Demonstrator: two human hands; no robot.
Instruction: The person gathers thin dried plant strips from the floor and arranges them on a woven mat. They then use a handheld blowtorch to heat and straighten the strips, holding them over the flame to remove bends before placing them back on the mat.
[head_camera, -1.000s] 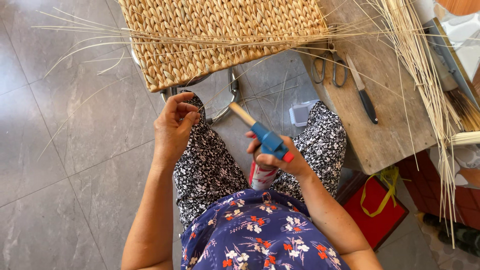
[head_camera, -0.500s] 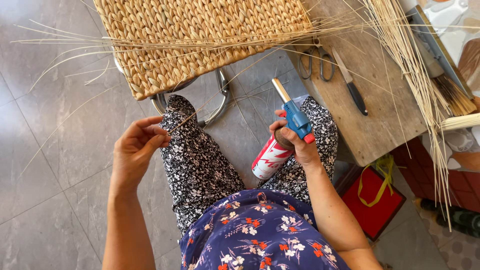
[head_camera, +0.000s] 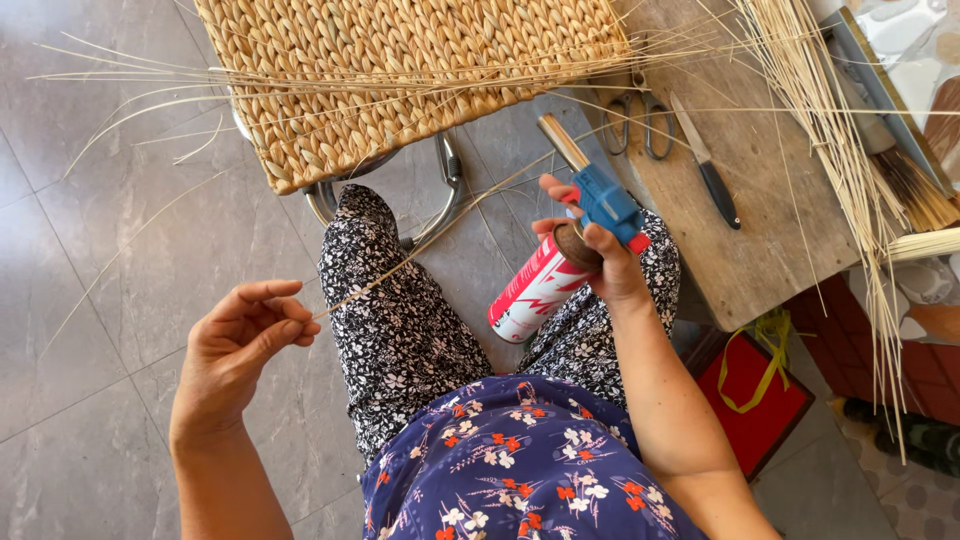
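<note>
Left hand (head_camera: 245, 345) drawn out toward 8 o'clock, fingers pinched on straw strand (head_camera: 400, 268), now taut from woven mat (head_camera: 400, 80). Right hand (head_camera: 600, 260) clamped around blue torch (head_camera: 605, 200), lowered over lap, nozzle toward 11 o'clock. Likely lining strand up for singeing.

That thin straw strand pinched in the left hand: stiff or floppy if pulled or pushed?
Probably springy rather than limp: the strand runs nearly straight from the left hand toward the woven mat. Likely very light, being so thin. Pushed endwise, it would probably bow.

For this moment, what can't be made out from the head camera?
- Woven mat: far side cut off by the top edge.
- Red bag: partly hidden under the wooden board.
- Torch: flame or none, cannot tell.
- Straw: end hidden inside the left hand.
</note>
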